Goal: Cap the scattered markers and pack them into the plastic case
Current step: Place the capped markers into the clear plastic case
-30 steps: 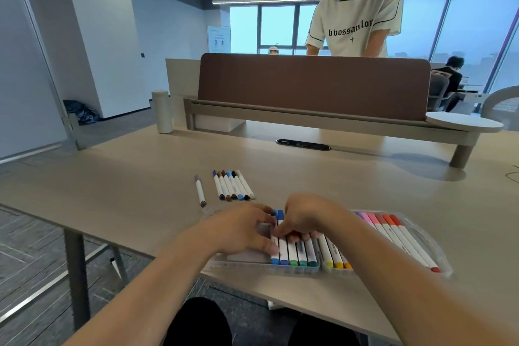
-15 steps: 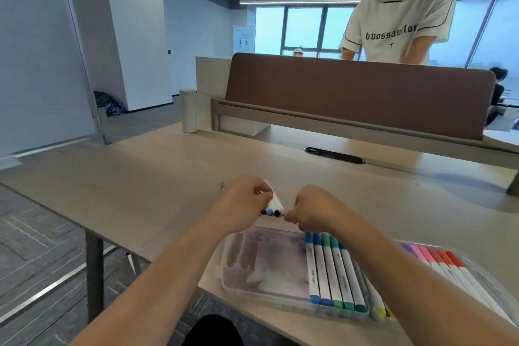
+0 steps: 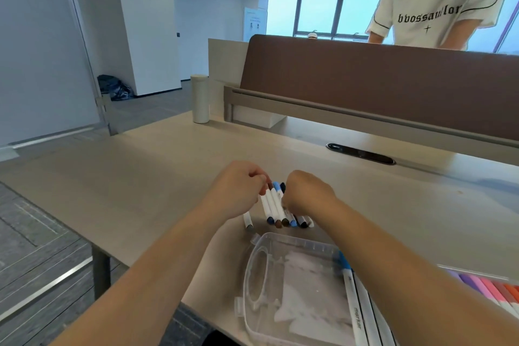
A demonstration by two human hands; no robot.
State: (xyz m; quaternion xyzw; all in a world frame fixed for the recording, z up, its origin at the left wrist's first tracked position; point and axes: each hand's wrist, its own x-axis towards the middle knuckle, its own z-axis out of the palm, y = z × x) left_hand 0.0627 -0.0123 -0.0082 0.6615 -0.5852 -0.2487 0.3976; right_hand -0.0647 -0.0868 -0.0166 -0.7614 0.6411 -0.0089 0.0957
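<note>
A single head-worn wide-angle camera looks forward and down along the table (image 3: 146, 177), close above the left hand (image 3: 238, 191) and right hand (image 3: 307, 195) at mid-frame.

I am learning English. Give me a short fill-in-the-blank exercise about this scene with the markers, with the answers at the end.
1. The left hand and the right hand together grip a bundle of ___.
2. A single marker lies on the table to the ___ of that bundle.
3. The plastic case lies ___ the bundle and the person.

Answers: markers; left; between
</note>
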